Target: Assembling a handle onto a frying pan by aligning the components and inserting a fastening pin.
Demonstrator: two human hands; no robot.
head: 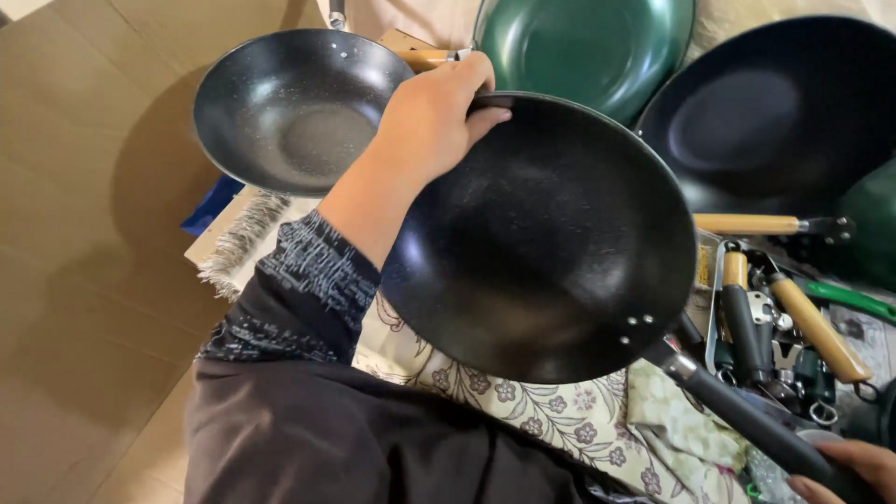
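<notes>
The left hand grasps the black pan by its rim at eleven o'clock, the right hand clenching its handle (lifted, not yet set down) above the floral cloth.

There is only one view, coming from a camera worn on the person's head, and it is looking steeply down over the person's own chest and lap. It is sitting very close: the black frying pan is filling the middle of the picture, with the left hand gripping its far rim. The wooden floor is running down the left side, while more pans are crowding the top and right edges.
</notes>
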